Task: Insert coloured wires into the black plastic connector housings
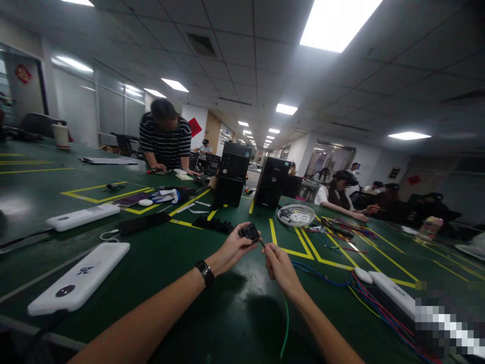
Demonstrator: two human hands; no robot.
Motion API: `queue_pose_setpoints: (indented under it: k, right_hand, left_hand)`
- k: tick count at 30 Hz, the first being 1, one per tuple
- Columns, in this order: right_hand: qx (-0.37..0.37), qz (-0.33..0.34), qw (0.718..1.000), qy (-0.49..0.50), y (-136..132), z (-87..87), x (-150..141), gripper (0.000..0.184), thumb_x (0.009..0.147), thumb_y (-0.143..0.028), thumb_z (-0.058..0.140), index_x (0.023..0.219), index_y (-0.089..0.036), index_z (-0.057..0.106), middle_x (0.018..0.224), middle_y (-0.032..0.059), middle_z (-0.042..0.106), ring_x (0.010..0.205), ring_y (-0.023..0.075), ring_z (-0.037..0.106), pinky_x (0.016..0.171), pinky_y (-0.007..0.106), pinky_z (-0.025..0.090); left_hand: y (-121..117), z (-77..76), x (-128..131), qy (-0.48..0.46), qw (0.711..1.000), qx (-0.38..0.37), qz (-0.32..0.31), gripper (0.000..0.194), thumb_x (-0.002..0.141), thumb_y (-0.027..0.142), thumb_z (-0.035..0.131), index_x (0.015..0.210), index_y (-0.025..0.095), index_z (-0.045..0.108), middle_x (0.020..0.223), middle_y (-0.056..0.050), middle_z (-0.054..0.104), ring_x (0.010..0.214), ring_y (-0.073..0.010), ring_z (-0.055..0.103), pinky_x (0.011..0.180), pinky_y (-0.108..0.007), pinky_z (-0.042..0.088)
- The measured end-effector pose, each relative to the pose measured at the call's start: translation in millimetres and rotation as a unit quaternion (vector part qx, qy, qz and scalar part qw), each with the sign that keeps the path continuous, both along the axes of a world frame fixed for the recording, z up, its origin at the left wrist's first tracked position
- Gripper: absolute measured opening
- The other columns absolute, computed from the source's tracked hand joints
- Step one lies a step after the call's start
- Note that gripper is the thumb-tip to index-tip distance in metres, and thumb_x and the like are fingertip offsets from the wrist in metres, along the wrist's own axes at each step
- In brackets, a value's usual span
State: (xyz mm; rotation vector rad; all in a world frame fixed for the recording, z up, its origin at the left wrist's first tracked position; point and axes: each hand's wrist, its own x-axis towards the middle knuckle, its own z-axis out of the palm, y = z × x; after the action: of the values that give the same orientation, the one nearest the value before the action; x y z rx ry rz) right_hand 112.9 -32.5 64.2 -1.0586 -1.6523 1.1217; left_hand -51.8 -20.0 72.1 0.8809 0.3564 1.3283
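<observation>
My left hand (235, 248), with a dark band on its wrist, grips a small black block-like part (249, 233) by its edges. Close beside it, my right hand (279, 265) is closed in a pinch around a wire. A thin dark tip points from those fingers to the black part; whether it sits inside the part I cannot tell. Below the right hand hangs a green wire (286, 318), which looks like the same wire. Both hands are above the green tabletop (212, 328). Several black pieces (215, 223) lie just beyond my left hand.
Two black computer towers (232, 172) (270, 182) stand ahead. A white basket (296, 215) and several coloured wires (341, 235) lie right of them. White power banks (81, 278) rest at left, another (392, 293) at right. Across the table a person (165, 136) leans over; another (337, 194) sits right.
</observation>
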Motion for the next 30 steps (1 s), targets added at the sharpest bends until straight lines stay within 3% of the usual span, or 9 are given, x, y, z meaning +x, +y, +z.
queue_pose_setpoints:
  k: [4, 9, 14, 17, 23, 26, 30]
  right_hand:
    - [0.023, -0.002, 1.000, -0.012, -6, -2.2, 3, 0.029, 0.088, -0.047, 0.040, 0.079, -0.020, 0.045, 0.052, -0.0091, 0.031, 0.038, 0.0058, 0.026, 0.035, 0.017, 0.021]
    - [0.020, 0.011, 1.000, -0.012, -13, -0.9, -3, 0.030, 0.088, -0.047, 0.041, 0.074, -0.020, 0.043, 0.051, -0.0086, 0.031, 0.039, 0.0065, 0.029, 0.037, 0.018, 0.022]
    - [0.002, 0.038, 0.998, 0.041, -21, 8.4, -5, 0.025, 0.087, -0.044, 0.046, 0.078, -0.022, 0.041, 0.052, -0.0093, 0.030, 0.041, 0.0075, 0.032, 0.039, 0.019, 0.025]
    - [0.032, 0.029, 0.998, 0.054, -23, 17.8, -1, 0.024, 0.087, -0.043, 0.047, 0.079, -0.021, 0.045, 0.055, -0.0083, 0.031, 0.044, 0.0075, 0.033, 0.041, 0.020, 0.026]
    - [0.148, -0.059, 0.987, -0.025, -22, 33.0, 13, 0.029, 0.088, -0.041, 0.047, 0.085, -0.016, 0.060, 0.055, -0.0036, 0.045, 0.052, 0.0111, 0.045, 0.050, 0.023, 0.035]
    - [0.141, -0.052, 0.989, -0.009, -24, 37.1, 15, 0.030, 0.085, -0.041, 0.053, 0.086, -0.014, 0.064, 0.058, -0.0010, 0.053, 0.056, 0.0121, 0.051, 0.054, 0.024, 0.040]
    - [0.109, -0.062, 0.987, 0.099, -31, 53.4, 23, 0.029, 0.079, -0.040, 0.062, 0.088, -0.012, 0.063, 0.070, 0.0036, 0.064, 0.055, 0.0124, 0.057, 0.055, 0.026, 0.047]
  left_hand:
    - [-6, 3.3, 1, 0.021, 1.000, 0.001, -0.003, 0.054, 0.070, 0.001, 0.056, 0.118, 0.019, 0.041, 0.120, -0.013, 0.056, 0.104, -0.0212, 0.060, 0.097, -0.043, 0.041]
    - [-10, 5.7, 3, 0.043, 0.999, 0.002, 0.015, 0.051, 0.071, 0.004, 0.057, 0.118, 0.019, 0.043, 0.114, -0.013, 0.060, 0.098, -0.0210, 0.062, 0.089, -0.040, 0.046]
    - [-9, 4.3, 3, 0.069, 0.996, -0.011, 0.048, 0.051, 0.072, 0.005, 0.057, 0.118, 0.021, 0.040, 0.109, -0.012, 0.061, 0.092, -0.0204, 0.064, 0.079, -0.036, 0.050]
    - [-7, 2.7, 3, 0.059, 0.997, -0.021, 0.047, 0.051, 0.073, 0.005, 0.056, 0.118, 0.021, 0.036, 0.107, -0.012, 0.061, 0.090, -0.0202, 0.065, 0.077, -0.035, 0.050]
    - [-3, 0.7, 2, 0.033, 0.998, -0.015, 0.042, 0.051, 0.073, 0.004, 0.053, 0.117, 0.021, 0.035, 0.103, -0.011, 0.062, 0.092, -0.0207, 0.064, 0.082, -0.038, 0.049]
    - [-1, -0.3, 1, 0.026, 0.999, -0.013, 0.018, 0.046, 0.075, 0.006, 0.052, 0.116, 0.020, 0.038, 0.104, -0.012, 0.062, 0.097, -0.0222, 0.063, 0.085, -0.041, 0.048]
    - [-1, 1.6, -2, 0.013, 1.000, -0.009, 0.000, 0.043, 0.075, 0.007, 0.050, 0.116, 0.019, 0.041, 0.106, -0.013, 0.062, 0.101, -0.0236, 0.062, 0.089, -0.042, 0.046]
